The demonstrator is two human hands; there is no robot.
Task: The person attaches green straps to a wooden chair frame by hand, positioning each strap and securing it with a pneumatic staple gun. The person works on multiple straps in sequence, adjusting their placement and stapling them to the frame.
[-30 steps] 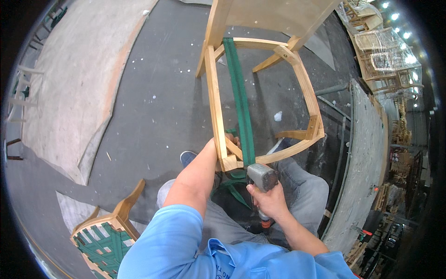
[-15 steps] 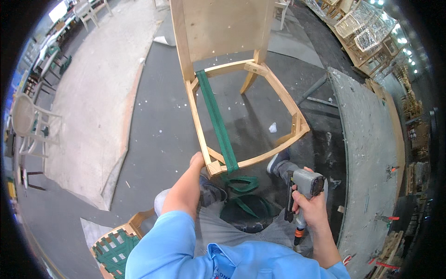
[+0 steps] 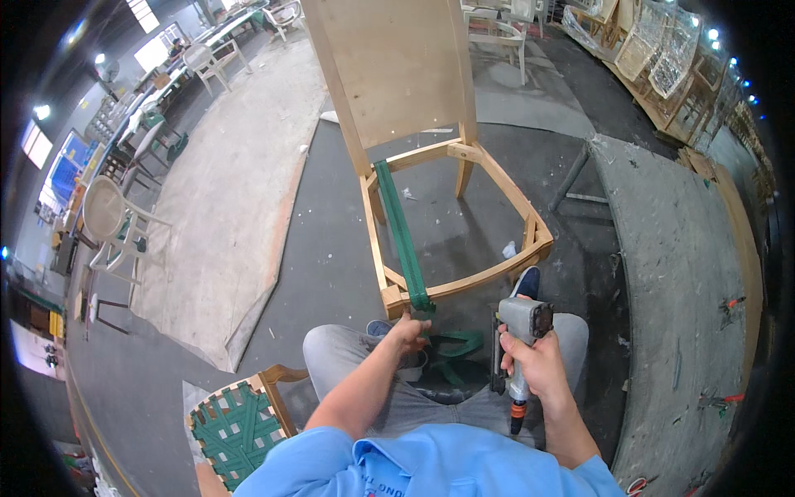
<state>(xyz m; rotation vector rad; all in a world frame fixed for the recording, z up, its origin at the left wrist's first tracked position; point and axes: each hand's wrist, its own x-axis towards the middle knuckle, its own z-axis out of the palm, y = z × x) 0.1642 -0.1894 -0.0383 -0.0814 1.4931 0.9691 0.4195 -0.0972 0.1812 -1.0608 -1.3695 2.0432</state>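
Observation:
A wooden chair frame (image 3: pixel 498 271) stands in front of me, its seat without a panel. One green webbing strap (image 3: pixel 400 228) runs from the back rail to the front rail, near the left side. Below the strap's front end is my left hand (image 3: pixel 407 333), close against the front rail, fingers apart and partly hidden from view. My right hand (image 3: pixel 534 360) is wrapped round the grip of a grey pneumatic staple gun (image 3: pixel 523 318), held upright over my right leg, apart from the chair. A loose loop of green webbing (image 3: pixel 456 343) hangs between my knees.
At lower left sits a chair seat woven with green webbing (image 3: pixel 236 431). A grey work board (image 3: pixel 679 273) on metal legs stands to the right, with red-handled tools on it. Pale chairs (image 3: pixel 112 215) and a sheet of cardboard (image 3: pixel 224 224) lie left; wrapped chairs (image 3: pixel 662 50) stand far right.
My left hand has moved from the frame's left front corner to the front rail under the strap's end. The staple gun stays in my right hand. The view has tilted up and shifted.

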